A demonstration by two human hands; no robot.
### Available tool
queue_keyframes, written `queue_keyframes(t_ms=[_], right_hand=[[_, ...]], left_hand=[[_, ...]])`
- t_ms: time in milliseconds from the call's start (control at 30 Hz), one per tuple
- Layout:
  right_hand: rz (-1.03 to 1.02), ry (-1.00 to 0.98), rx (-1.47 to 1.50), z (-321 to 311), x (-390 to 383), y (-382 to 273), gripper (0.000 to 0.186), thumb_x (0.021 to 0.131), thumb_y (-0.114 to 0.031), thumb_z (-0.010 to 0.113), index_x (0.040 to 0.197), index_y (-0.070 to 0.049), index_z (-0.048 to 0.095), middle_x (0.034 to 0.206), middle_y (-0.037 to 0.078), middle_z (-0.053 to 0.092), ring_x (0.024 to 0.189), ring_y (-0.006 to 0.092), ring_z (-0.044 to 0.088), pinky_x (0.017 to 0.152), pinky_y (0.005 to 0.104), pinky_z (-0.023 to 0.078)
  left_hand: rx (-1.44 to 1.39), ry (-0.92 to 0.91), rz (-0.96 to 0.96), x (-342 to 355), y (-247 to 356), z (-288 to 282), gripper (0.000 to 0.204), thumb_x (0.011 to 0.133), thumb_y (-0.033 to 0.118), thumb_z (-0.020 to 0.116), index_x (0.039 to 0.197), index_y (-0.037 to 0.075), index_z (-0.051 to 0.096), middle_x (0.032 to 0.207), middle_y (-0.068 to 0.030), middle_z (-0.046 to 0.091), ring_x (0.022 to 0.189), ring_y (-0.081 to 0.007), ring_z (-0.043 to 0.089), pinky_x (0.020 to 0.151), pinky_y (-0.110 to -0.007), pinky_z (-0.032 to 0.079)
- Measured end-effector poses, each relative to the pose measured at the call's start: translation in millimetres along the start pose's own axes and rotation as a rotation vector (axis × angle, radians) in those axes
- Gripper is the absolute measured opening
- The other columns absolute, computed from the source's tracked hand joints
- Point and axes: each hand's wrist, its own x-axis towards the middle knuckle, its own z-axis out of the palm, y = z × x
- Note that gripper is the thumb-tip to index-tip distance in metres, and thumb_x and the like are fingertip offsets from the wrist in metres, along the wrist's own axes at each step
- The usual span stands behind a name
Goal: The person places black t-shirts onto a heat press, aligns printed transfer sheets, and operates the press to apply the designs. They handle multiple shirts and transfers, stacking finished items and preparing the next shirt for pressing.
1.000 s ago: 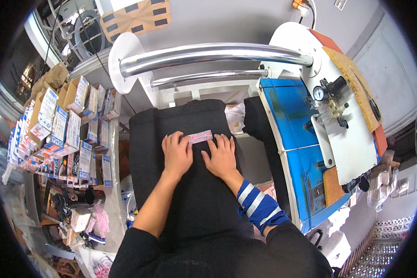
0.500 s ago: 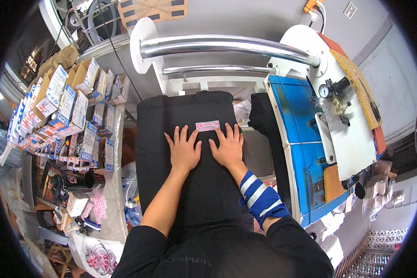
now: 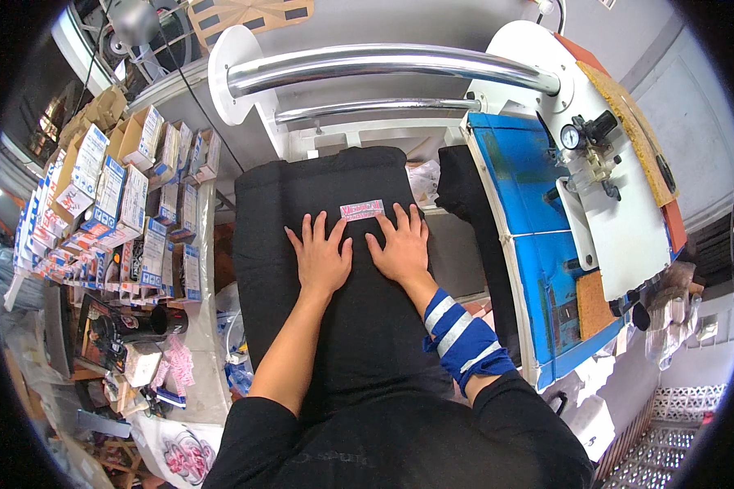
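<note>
- From where I stand, the small pale strip with pink print (image 3: 361,209) lies just beyond the fingertips, on the far side of both hands and midway between them.
- Its long axis runs left to right, the right end tipped slightly farther from the person; it looks flat on the black cloth (image 3: 285,187).
- The left hand (image 3: 322,262) has its index fingertip by the strip's near left corner; the right hand (image 3: 403,251) has its own by the near right corner. Neither hand is clearly the closer (the right index seems to brush the edge, but I can't tell contact from a hair's gap).
- As for the grip, both hands are palm down and spread wide, fingers pointing away from the person, thumbs angled inward and well apart. Neither is closed around anything; they rest on the cloth.
- A blue and white striped band (image 3: 461,338) wraps the right forearm.
- To the right of the cloth sits the blue padded board (image 3: 526,196); the thick chrome bar (image 3: 391,67) crosses on the far side, and stacked cardboard boxes (image 3: 90,191) crowd the left.
</note>
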Motion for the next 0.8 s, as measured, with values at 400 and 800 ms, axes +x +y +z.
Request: queue_keyframes(t_ms=[400, 800], right_hand=[[-0.011, 0.034, 0.005, 3.2, -1.3, 3.4, 0.052, 0.091, -0.045, 0.065, 0.136, -0.018, 0.063, 0.150, 0.019, 0.047, 0.144, 0.0448, 0.034, 0.115, 0.0585, 0.030], [0.015, -0.005, 0.022, 2.4, 0.9, 4.6, 0.052, 0.093, -0.047, 0.062, 0.136, -0.019, 0.063, 0.153, 0.017, 0.045, 0.147, 0.0435, 0.031, 0.117, 0.0586, 0.027]], left_hand=[[-0.008, -0.036, -0.007, 1.5, -1.9, 0.1, 0.045, 0.097, 0.035, 0.059, 0.139, 0.019, 0.061, 0.149, -0.0178, 0.048, 0.145, -0.0424, 0.035, 0.118, -0.071, 0.013], [-0.023, -0.042, -0.014, 1.3, -1.3, 0.2, 0.044, 0.097, 0.036, 0.059, 0.139, 0.021, 0.061, 0.151, -0.0169, 0.047, 0.146, -0.0415, 0.033, 0.119, -0.070, 0.012]])
